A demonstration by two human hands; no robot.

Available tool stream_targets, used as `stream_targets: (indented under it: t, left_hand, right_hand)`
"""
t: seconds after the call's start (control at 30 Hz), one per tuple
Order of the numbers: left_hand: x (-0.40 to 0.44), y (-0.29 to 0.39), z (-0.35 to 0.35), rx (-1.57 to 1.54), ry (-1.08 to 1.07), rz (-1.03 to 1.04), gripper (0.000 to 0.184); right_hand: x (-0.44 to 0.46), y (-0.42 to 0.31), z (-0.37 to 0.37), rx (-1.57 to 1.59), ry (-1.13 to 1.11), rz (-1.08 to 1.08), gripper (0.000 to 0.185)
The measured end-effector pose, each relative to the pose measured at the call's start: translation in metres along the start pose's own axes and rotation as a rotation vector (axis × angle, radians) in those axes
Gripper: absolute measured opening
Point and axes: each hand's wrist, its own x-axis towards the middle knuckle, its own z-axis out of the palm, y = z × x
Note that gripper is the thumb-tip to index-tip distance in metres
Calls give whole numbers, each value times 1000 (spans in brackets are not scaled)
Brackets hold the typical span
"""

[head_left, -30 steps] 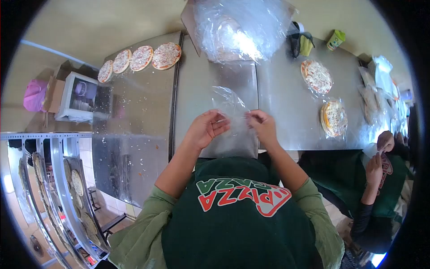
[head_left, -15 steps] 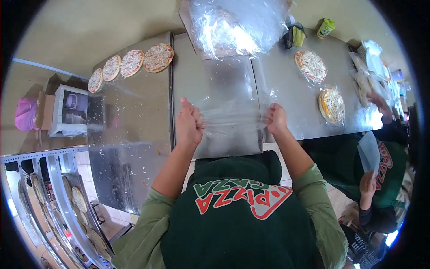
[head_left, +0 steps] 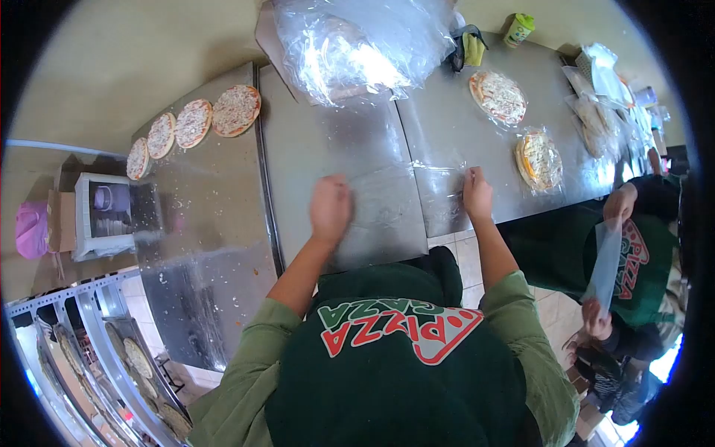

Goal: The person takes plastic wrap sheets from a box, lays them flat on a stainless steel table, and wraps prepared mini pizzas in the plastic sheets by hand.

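A clear plastic bag (head_left: 395, 195) stretches between my hands just above the steel table. My left hand (head_left: 330, 210), blurred by motion, is curled closed at the bag's left edge. At the other end, my right hand (head_left: 477, 195) pinches the bag's right side. Right of my hands, a cheese-topped pizza (head_left: 539, 161) in clear wrapping lies on the table. Behind it lies another pizza (head_left: 498, 97) with clear film around it.
A big heap of clear plastic bags (head_left: 357, 56) fills a cardboard box at the back. Several unwrapped pizzas (head_left: 237, 111) line the left table. A rack (head_left: 97, 328) with pizzas stands lower left. At right, a co-worker (head_left: 633, 253) holds a plastic sheet (head_left: 605, 261).
The bag has shifted slightly toward the right and lies flatter. My left hand has moved right and down a little. The co-worker's upper hand has come down to the plastic sheet.
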Motion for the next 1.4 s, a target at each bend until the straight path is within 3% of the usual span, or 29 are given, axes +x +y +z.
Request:
stream_targets:
  t: [0.07, 0.13, 0.23, 0.33, 0.43, 0.53, 0.6, 0.63, 0.7, 0.8, 0.83, 0.9, 0.93, 1.03, 1.07, 1.13, 1.17, 1.2, 1.3, 1.4]
  left_hand:
    - [6, 16, 32, -162, -251, 348, 20]
    - [7, 28, 70, -196, -485, 205, 47]
    - [17, 50, 80, 263, -568, 208, 82]
    - [37, 66, 68, 393, -719, 21, 104]
    - [37, 72, 62, 412, -655, -2, 97]
    - [14, 37, 72, 430, -460, 212, 95]
    - [-3, 13, 83, 218, -559, 203, 93]
    - [-4, 12, 82, 110, -599, 200, 92]
    - [-10, 27, 74, 223, -636, 157, 100]
    - [-1, 47, 54, 322, -767, 107, 111]
    - [2, 49, 47, 341, -820, 89, 115]
    - [9, 46, 37, 375, -923, 132, 124]
    - [11, 45, 33, 391, -970, 156, 129]
    - [12, 37, 16, 351, -987, 133, 114]
    - [11, 27, 14, 263, -870, 158, 108]
    - [7, 0, 15, 98, -628, 204, 96]
    - [7, -13, 17, 145, -610, 195, 91]
    - [8, -26, 18, 194, -590, 187, 87]
    - [10, -45, 19, 307, -534, 138, 87]
    - [10, -39, 14, 324, -524, 72, 94]
  right_hand:
    - [5, 1, -4, -13, -29, -2, 20]
    - [10, 7, -11, -31, -63, -26, 19]
    - [23, 30, -28, -109, -107, -72, 17]
    - [36, 34, -49, -268, -168, -10, 19]
    - [45, 15, -57, -366, 195, -327, 24]
    - [42, -23, -60, 28, -13, -473, 31]
    - [28, -43, -40, 149, -363, -548, 32]
    - [20, -45, -29, 48, -462, -595, 42]
    - [7, -44, -7, -161, -653, -684, 63]
    - [9, -29, -38, -448, -676, -722, 96]
    - [17, -23, -49, -564, -802, -614, 114]
    - [26, -5, -72, -771, -756, -540, 104]
    - [30, -7, -84, -910, -774, -485, 90]
    - [31, -18, -96, -1092, -669, -537, 75]
    - [28, -25, -92, -1025, -535, -595, 60]
    - [13, -29, -60, -550, -546, -336, 55]
    - [7, -30, -46, -312, -538, -209, 52]
    - [-4, -48, -41, -398, -573, -129, 50]
    - [-20, -40, -17, -746, -279, -119, 53]
    - [18, 9, -22, -590, -117, -34, 56]
